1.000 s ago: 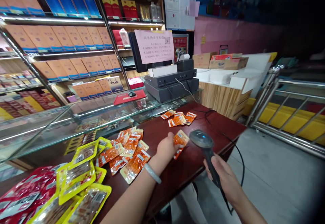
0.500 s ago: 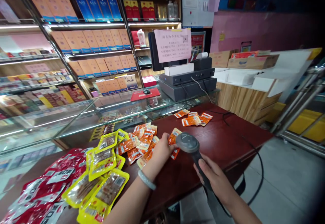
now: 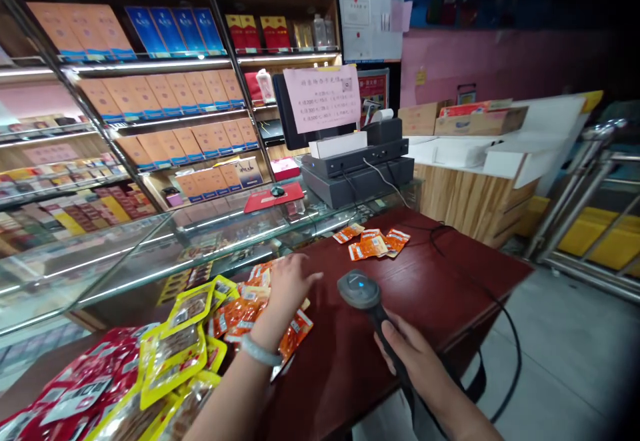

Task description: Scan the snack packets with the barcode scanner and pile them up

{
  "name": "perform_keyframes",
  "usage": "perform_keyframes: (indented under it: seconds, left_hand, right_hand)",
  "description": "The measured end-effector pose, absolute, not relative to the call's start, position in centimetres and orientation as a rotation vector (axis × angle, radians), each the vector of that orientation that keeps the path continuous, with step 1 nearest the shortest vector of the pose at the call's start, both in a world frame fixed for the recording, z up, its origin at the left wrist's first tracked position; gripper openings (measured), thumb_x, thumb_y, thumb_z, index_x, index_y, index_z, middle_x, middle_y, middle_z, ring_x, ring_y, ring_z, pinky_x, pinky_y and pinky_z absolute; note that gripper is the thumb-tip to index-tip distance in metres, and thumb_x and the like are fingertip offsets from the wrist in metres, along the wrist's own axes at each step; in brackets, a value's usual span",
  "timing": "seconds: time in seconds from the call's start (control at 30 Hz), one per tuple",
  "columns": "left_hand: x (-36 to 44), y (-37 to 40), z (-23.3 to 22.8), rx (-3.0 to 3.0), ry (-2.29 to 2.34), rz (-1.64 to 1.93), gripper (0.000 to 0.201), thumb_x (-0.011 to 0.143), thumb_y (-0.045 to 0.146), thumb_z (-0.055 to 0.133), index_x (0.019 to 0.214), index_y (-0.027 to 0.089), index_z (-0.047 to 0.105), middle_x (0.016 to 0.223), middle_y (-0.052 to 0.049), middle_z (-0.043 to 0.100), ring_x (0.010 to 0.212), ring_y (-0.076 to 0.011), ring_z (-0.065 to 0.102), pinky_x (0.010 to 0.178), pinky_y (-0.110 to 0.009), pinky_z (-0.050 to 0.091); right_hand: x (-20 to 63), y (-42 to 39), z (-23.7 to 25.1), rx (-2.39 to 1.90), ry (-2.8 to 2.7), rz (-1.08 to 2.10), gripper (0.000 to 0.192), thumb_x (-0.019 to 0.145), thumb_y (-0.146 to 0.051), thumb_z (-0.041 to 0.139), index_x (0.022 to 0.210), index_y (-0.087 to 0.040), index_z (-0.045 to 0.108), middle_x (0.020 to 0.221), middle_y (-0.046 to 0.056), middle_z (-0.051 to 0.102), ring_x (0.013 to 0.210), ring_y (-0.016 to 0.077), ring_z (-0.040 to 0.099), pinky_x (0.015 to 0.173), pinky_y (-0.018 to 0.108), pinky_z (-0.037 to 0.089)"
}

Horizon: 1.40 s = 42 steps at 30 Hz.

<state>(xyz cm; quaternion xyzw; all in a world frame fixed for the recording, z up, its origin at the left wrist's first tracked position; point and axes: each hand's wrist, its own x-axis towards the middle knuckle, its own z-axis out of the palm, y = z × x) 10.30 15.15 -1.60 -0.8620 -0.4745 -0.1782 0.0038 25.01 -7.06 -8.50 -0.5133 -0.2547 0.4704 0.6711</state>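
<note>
My right hand (image 3: 413,344) grips a dark grey barcode scanner (image 3: 360,290) by its handle; a small blue light shows on the scanner's head. My left hand (image 3: 290,284), a pale bangle at the wrist, hovers at a heap of small orange snack packets (image 3: 237,314). Its thumb sticks out away from the fingers, and I see nothing held in it. Below that hand, an orange packet (image 3: 296,334) lies at the near edge of the heap. Farther back on the dark red table (image 3: 345,354) is a smaller group of orange packets (image 3: 370,246).
Yellow-edged snack packs (image 3: 175,354) and red packs (image 3: 85,378) are piled at the left. Behind the table runs a glass counter (image 3: 150,254) with a cash register (image 3: 357,178) and monitor. A black cable (image 3: 517,341) loops off the right side.
My left hand has let go of an orange packet and moved left, away from the scanner, to the heap. The scanner stays in my right hand, its light now blue. The view has shifted slightly.
</note>
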Motion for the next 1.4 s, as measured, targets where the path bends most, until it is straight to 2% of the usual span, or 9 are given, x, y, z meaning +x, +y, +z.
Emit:
perform_keyframes:
  seconds: [0.1,0.33,0.47,0.6,0.77,0.9,1.03,1.27,1.4]
  left_hand:
    - [17.4,15.5,-3.0,-2.962,-1.286,-0.479,0.046,0.082,0.048,0.066,0.120,0.021,0.061,0.127,-0.010,0.063,0.122,-0.0261,0.055,0.105,-0.035,0.039]
    - [26.7,17.0,-5.1,-3.003,-1.269,-0.204,0.057,0.085,0.046,0.061,0.134,0.018,0.052,0.133,-0.018,0.058,0.125,-0.0338,0.051,0.099,-0.045,0.043]
    - [26.9,17.7,-5.4,-2.959,-1.326,-0.169,0.056,0.075,0.051,0.069,0.118,0.016,0.062,0.130,-0.021,0.057,0.123,-0.0372,0.050,0.098,-0.048,0.042]
    - [25.4,17.3,-5.1,-2.931,-1.421,-0.187,0.058,0.072,0.049,0.071,0.116,0.012,0.058,0.127,-0.024,0.057,0.122,-0.0375,0.052,0.096,-0.047,0.043]
    - [21.3,16.3,-4.9,-3.079,-1.468,-0.247,0.060,0.071,0.036,0.078,0.117,0.014,0.047,0.106,-0.015,0.069,0.101,-0.0279,0.067,0.082,-0.032,0.047]
    - [17.3,15.5,-4.8,-3.131,-1.553,-0.387,0.060,0.069,0.029,0.081,0.116,0.018,0.047,0.113,-0.011,0.068,0.105,-0.0233,0.066,0.084,-0.027,0.046]
    - [13.6,14.5,-4.3,-3.154,-1.625,-0.507,0.065,0.065,0.031,0.083,0.118,0.019,0.048,0.114,-0.010,0.068,0.104,-0.0246,0.065,0.085,-0.029,0.046]
    - [7.7,13.0,-3.4,-3.141,-1.645,-0.618,0.068,0.064,0.033,0.083,0.121,0.018,0.049,0.121,-0.012,0.065,0.111,-0.0258,0.062,0.091,-0.031,0.046]
    - [4.8,12.9,-3.3,-3.051,-1.769,-0.576,0.069,0.065,0.034,0.082,0.123,0.019,0.049,0.120,-0.011,0.066,0.110,-0.0254,0.063,0.089,-0.031,0.046]
  right_hand:
    - [26.4,-6.8,-8.7,-1.092,-0.558,1.039,0.055,0.084,-0.058,0.066,0.122,-0.018,0.062,0.062,-0.006,0.053,0.050,0.0092,0.044,0.046,0.019,0.033]
    - [28.7,-6.8,-8.7,-1.113,-0.516,1.014,0.048,0.084,-0.060,0.065,0.109,-0.019,0.061,0.062,-0.007,0.049,0.049,0.0084,0.040,0.045,0.019,0.032]
    - [28.7,-6.6,-8.6,-1.062,-0.488,1.041,0.040,0.086,-0.058,0.064,0.091,-0.019,0.059,0.061,-0.007,0.048,0.047,0.0071,0.038,0.044,0.018,0.032]
    - [28.8,-6.5,-8.7,-1.030,-0.501,1.031,0.039,0.089,-0.057,0.061,0.080,-0.020,0.055,0.063,-0.006,0.048,0.047,0.0065,0.038,0.043,0.018,0.032]
    - [29.0,-6.5,-9.1,-1.077,-0.528,0.973,0.042,0.088,-0.060,0.061,0.078,-0.020,0.055,0.063,-0.005,0.049,0.048,0.0074,0.040,0.044,0.019,0.034]
    - [28.6,-6.7,-8.6,-1.123,-0.581,0.949,0.042,0.086,-0.062,0.061,0.091,-0.020,0.059,0.063,-0.006,0.048,0.049,0.0088,0.040,0.045,0.020,0.034]
    - [27.1,-6.5,-7.2,-1.202,-0.753,0.936,0.048,0.089,-0.062,0.056,0.113,-0.020,0.059,0.067,-0.005,0.050,0.054,0.0110,0.042,0.049,0.022,0.036]
    - [23.3,-4.2,-6.0,-1.131,-0.886,1.067,0.053,0.091,-0.060,0.054,0.121,-0.017,0.057,0.063,-0.007,0.041,0.051,0.0104,0.035,0.046,0.022,0.030]
    - [22.1,-3.2,-6.6,-1.126,-0.913,1.126,0.057,0.088,-0.063,0.057,0.122,-0.017,0.057,0.065,-0.007,0.043,0.052,0.0104,0.036,0.047,0.022,0.029]
